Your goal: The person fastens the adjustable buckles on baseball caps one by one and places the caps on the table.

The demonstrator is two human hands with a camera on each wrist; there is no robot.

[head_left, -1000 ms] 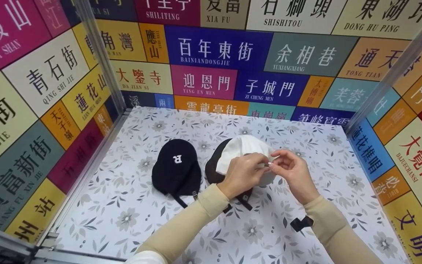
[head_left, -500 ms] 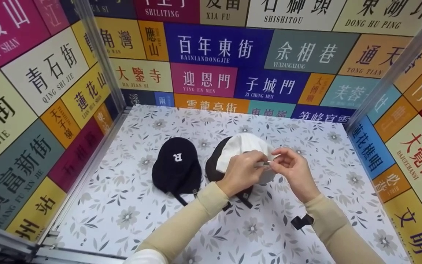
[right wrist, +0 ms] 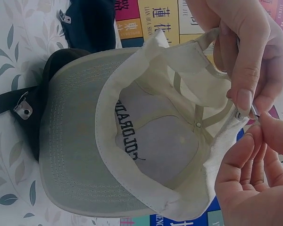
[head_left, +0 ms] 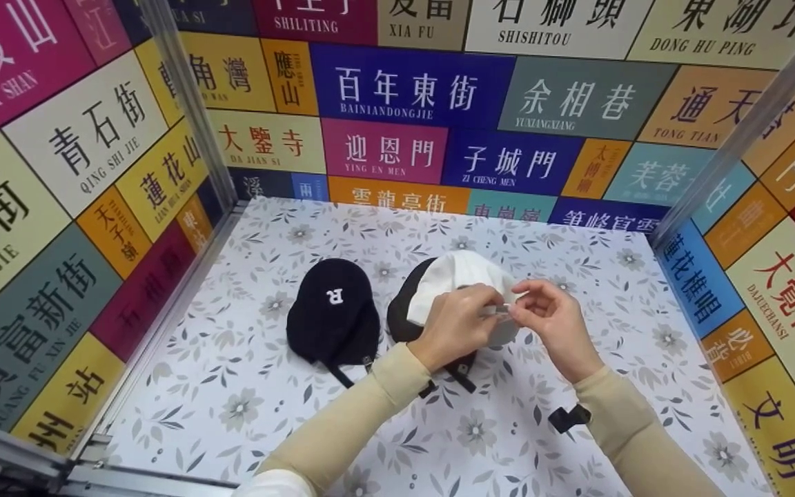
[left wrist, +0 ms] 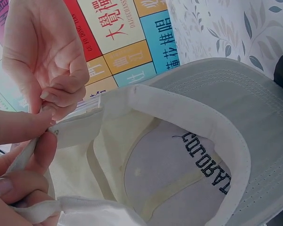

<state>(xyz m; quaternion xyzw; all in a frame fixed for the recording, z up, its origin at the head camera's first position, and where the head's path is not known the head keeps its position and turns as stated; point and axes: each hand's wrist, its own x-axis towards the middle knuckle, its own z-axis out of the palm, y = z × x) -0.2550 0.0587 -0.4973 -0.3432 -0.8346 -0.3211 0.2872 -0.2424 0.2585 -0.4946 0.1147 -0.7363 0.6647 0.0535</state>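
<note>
A white baseball cap with a grey brim is held up with its inside facing the wrist cameras; dark lettering shows inside. My left hand grips the cap's back strap, thumb and fingers bent round it. With thumb and fingertips, my right hand pinches a small metal piece at the strap, right beside the left fingertips. Near them a round eyelet sits on the band. The fingers partly hide the strap end.
A black cap with a white letter lies on the flowered tabletop at left. Another dark cap lies partly behind the white one, its strap and buckle sticking out. Sign-printed panels and metal posts surround the table.
Both hands stay in place over the caps. Only the fingertips have shifted slightly, and a little more of the pale piece shows between them.
</note>
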